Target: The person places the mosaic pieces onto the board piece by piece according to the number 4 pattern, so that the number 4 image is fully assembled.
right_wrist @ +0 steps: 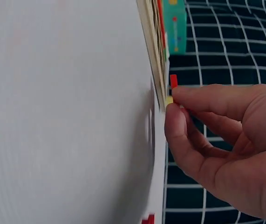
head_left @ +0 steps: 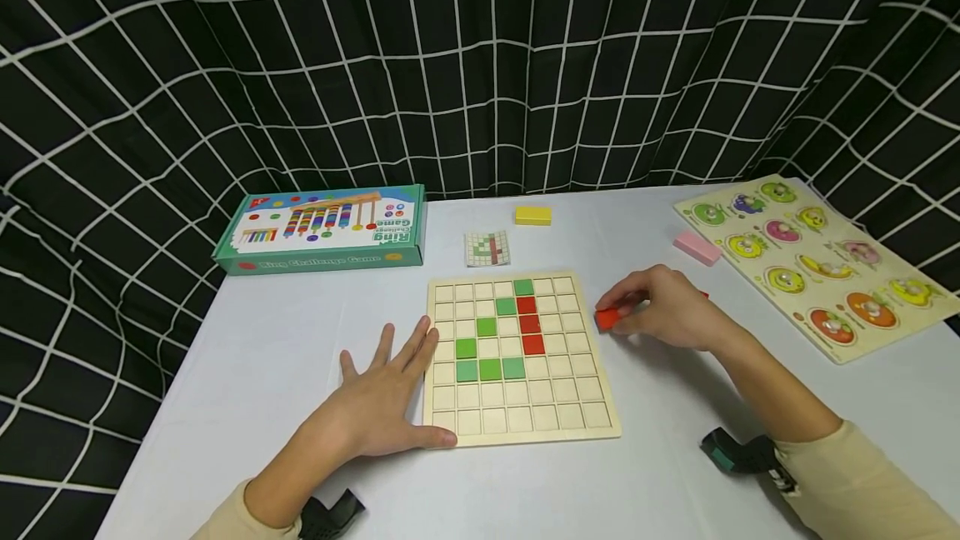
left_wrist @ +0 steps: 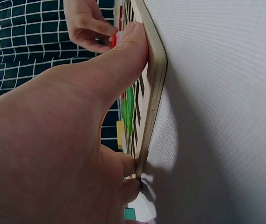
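A pale wooden grid board (head_left: 557, 417) lies on the white table, with several green tiles (head_left: 487, 327) and three red tiles (head_left: 530, 324) set in its squares. My left hand (head_left: 386, 407) has its fingers spread along the board's left edge, the thumb resting over the near-left corner. Beside the board's right edge, my right hand (head_left: 663, 307) pinches a red tile (head_left: 606, 319) between thumb and fingertips. That same tile (right_wrist: 173, 80) stands up past the fingertips in the right wrist view. Behind the board lies a small card (head_left: 487, 248) printed with a coloured grid pattern.
A yellow block (head_left: 533, 216) lies behind the board. At the back left is a boxed ring game (head_left: 322, 230). To the right, a pink block (head_left: 697, 247) sits beside a fruit puzzle board (head_left: 813, 332). Another red piece (head_left: 703, 295) peeks out behind my right hand.
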`<act>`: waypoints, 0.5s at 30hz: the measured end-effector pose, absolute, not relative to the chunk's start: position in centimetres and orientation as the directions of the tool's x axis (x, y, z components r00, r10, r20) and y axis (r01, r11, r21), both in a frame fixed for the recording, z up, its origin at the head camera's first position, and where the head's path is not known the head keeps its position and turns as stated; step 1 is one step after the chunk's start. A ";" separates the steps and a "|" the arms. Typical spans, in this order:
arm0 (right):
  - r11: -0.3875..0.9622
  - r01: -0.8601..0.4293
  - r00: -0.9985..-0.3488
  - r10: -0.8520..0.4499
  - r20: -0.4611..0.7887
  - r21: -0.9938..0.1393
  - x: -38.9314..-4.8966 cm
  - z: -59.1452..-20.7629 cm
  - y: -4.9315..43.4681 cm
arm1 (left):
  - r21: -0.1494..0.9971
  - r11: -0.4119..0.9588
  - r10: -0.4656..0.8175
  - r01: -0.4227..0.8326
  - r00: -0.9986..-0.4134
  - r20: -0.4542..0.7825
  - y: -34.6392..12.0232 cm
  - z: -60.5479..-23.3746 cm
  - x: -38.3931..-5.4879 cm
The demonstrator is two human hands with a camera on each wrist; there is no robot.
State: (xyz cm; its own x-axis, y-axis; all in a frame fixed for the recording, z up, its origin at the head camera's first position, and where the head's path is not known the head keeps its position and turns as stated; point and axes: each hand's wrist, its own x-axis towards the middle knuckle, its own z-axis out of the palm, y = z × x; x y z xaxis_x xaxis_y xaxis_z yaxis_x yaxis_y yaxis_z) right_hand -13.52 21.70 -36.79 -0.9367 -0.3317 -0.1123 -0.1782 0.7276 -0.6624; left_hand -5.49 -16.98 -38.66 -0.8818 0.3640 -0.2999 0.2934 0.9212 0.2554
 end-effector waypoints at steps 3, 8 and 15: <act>0.715 -0.162 -0.933 -0.336 -0.131 -0.680 -13.2 -36.7 20.9 | 0.260 0.920 0.365 0.293 -0.882 -0.299 -17.0 -38.6 -5.5; 0.698 -0.146 -0.928 -0.341 -0.147 -0.701 -12.6 -36.6 19.5 | 0.263 0.919 0.369 0.295 -0.880 -0.300 -17.0 -38.6 -5.4; 0.677 -0.142 -0.916 -0.366 -0.164 -0.722 -12.0 -36.7 17.7 | 0.262 0.918 0.371 0.299 -0.879 -0.299 -17.0 -38.6 -5.4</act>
